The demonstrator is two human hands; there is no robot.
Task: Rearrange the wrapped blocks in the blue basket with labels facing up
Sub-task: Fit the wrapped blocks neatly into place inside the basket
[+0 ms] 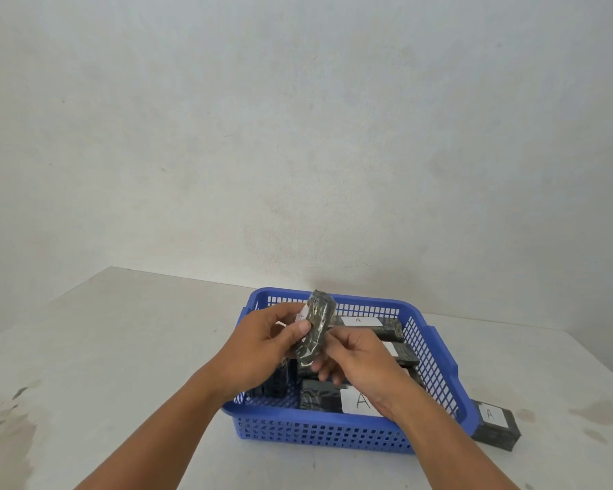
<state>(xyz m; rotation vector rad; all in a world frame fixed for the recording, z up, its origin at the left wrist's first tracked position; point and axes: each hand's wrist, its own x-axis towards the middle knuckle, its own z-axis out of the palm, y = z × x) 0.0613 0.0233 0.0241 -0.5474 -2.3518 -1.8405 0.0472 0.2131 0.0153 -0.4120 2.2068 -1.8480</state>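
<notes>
The task is judged to be partly done. In the basket point(436, 362) at least three blocks are seen lying flat with white labels up: one at the far wall point(368, 323) marked "A", one at the near wall point(337, 399) also marked "A", and a third point(402, 353) between them on the right, its label half hidden by the right hand point(358, 358). On the left side of the basket darker blocks point(280, 381) are seen with no label showing; these are judged still to need turning, though they are partly hidden behind the left hand point(262, 344).

One block point(314, 334) is held above the basket's middle, tilted nearly upright. It is pinched by the left hand's thumb and fingers at its upper part, and the right hand's fingers are closed lightly on its lower end. A scrap of white is glimpsed at its left edge, so its label is judged to face away from the camera; it is yet to be turned and laid down.

A further block point(496, 424) lies on the tabletop point(121, 348), just outside the basket's right near corner, label "A" up. It is yet to be put in.

The blocks are long, narrow and dark, wrapped in glossy clear film that wrinkles and catches light; the labels are white rectangles with handwritten letters.
</notes>
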